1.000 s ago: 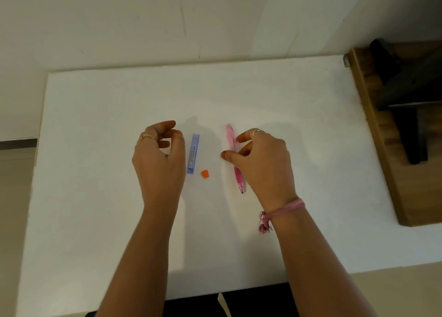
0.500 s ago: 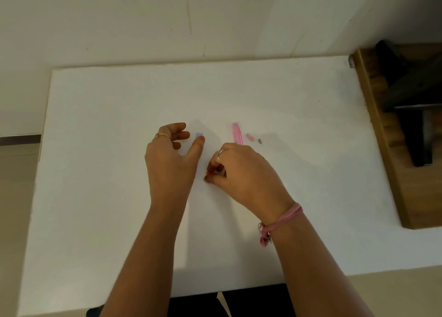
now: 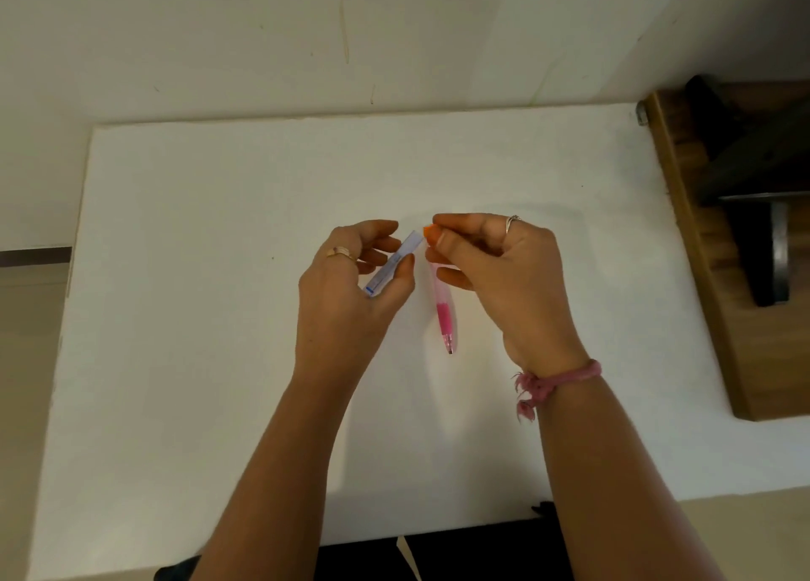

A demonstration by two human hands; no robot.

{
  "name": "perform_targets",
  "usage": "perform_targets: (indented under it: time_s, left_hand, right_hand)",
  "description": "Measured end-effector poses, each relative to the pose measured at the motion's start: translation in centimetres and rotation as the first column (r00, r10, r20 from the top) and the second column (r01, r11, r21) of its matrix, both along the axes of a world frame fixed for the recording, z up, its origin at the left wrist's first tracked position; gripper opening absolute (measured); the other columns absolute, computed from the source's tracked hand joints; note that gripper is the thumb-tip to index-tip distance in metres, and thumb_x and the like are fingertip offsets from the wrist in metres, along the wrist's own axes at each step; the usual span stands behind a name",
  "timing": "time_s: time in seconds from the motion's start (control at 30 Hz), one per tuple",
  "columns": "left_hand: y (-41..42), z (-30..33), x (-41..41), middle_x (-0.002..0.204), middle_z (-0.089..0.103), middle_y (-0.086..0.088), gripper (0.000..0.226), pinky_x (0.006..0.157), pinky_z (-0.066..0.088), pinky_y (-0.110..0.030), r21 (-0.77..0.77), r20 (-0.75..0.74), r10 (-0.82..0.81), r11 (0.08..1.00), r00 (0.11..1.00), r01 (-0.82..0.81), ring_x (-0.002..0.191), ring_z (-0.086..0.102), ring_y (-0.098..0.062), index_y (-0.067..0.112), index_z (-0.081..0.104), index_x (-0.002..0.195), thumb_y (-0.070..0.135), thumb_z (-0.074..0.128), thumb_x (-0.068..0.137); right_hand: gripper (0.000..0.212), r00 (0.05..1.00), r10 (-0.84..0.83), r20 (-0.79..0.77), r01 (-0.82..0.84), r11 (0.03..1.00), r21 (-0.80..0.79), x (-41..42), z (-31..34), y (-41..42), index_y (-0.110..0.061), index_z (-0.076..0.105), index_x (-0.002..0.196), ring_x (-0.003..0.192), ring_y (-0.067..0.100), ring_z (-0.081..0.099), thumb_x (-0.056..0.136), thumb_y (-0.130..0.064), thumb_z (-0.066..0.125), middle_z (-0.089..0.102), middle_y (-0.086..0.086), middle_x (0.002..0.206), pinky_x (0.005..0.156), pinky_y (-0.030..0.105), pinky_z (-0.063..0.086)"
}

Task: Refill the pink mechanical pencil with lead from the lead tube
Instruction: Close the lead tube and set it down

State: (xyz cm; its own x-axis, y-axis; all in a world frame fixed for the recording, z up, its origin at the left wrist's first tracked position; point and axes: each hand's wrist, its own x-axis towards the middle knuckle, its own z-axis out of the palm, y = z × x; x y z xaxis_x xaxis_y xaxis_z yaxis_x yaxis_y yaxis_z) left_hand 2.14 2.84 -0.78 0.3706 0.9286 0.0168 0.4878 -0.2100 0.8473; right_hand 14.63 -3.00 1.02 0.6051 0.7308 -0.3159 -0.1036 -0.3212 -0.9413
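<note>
Head view: both hands are now raised above the white surface [image 3: 184,317], where half a second ago they were pressed low together on it. Left hand [image 3: 350,291] has picked up the lead tube [image 3: 396,261] and is closed round its lower end, thumb along its side; the tube tilts up and to the right, its open top free. A second ago the tube lay flat on the surface beside this hand. Right hand [image 3: 504,269] pinches the orange cap [image 3: 428,233] between thumb and forefinger, right at the tube's top end; whether cap and tube touch I cannot tell. Earlier the cap sat loose on the surface near the tube's bottom end. Pencil [image 3: 445,313] lies on the surface, between the wrists and under the right hand's fingers, tip pointing toward the person; its far end is hidden by the right hand. Neither hand grips it. It lies much as it did a second ago. The small pink piece and dark bit seen beside the pencil half a second ago are not visible now, probably behind the right hand. Pink bracelet [image 3: 565,379] on right wrist, rings on both hands. Wooden shelf [image 3: 710,274] at right edge, unchanged.
</note>
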Motion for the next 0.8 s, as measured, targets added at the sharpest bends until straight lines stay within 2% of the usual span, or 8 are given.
perform_targets:
  time_s: [0.13,0.27,0.37,0.57,0.7,0.8]
  left_hand:
    - [-0.29,0.27,0.14,0.087,0.057,0.013,0.031,0.069,0.039,0.003,0.063,0.009,-0.024,0.998,1.0,0.023,0.073,0.056,0.003,0.012,0.062,0.105,0.022,0.073,0.077]
    - [-0.32,0.36,0.12,0.09,0.059,0.009,0.031,0.071,0.039,0.003,0.076,0.002,-0.008,0.997,1.0,0.008,0.074,0.055,0.002,0.012,0.062,0.104,0.022,0.074,0.077]
    - [-0.26,0.37,0.05,0.091,0.06,0.008,0.03,0.072,0.04,0.0,0.08,-0.005,-0.006,0.997,1.0,0.006,0.077,0.056,0.002,0.013,0.062,0.103,0.022,0.073,0.077]
    - [-0.19,0.13,-0.08,0.089,0.059,0.007,0.03,0.074,0.038,-0.001,0.116,-0.082,-0.054,0.991,0.995,0.064,0.076,0.055,-0.004,0.011,0.063,0.103,0.023,0.073,0.077]
    - [-0.12,0.03,-0.28,0.089,0.058,0.008,0.029,0.072,0.038,0.0,0.135,-0.087,-0.053,0.989,0.995,0.065,0.075,0.052,0.006,0.012,0.063,0.103,0.022,0.073,0.077]
    - [-0.12,0.13,-0.27,0.088,0.058,0.009,0.029,0.07,0.04,-0.004,0.159,-0.11,-0.066,0.984,0.992,0.083,0.075,0.054,-0.002,0.011,0.064,0.102,0.021,0.074,0.077]
  right_hand:
    - [0.011,0.988,0.003,-0.155,0.006,0.999,0.053,0.05,0.37,0.08,-0.025,0.071,0.091,0.083,0.012,0.073,0.084,-0.017,0.067,0.075,-0.004,0.09,0.062,0.021,0.056]
    - [0.014,0.991,0.018,-0.136,-0.014,0.999,0.03,0.31,0.31,0.03,-0.018,0.07,0.097,0.083,0.015,0.073,0.083,-0.016,0.068,0.075,0.002,0.094,0.066,0.026,0.059]
    - [0.013,0.996,0.048,-0.076,-0.047,0.999,0.025,0.48,0.2,-0.07,-0.018,0.07,0.096,0.083,0.016,0.073,0.084,-0.015,0.067,0.075,0.004,0.093,0.068,0.03,0.06]
    - [0.014,0.982,0.154,0.105,-0.156,0.988,0.01,0.66,-0.06,-0.21,-0.017,0.07,0.098,0.084,0.012,0.071,0.086,-0.013,0.065,0.074,0.0,0.092,0.066,0.024,0.059]
    - [0.016,0.967,0.169,0.19,-0.171,0.985,-0.008,0.53,-0.32,-0.11,-0.014,0.07,0.101,0.084,0.012,0.07,0.087,-0.013,0.064,0.073,0.002,0.094,0.067,0.023,0.059]
    - [0.017,0.947,0.195,0.256,-0.194,0.981,-0.028,0.39,-0.4,-0.1,-0.014,0.07,0.103,0.085,0.011,0.069,0.088,-0.012,0.062,0.072,0.0,0.094,0.067,0.019,0.057]
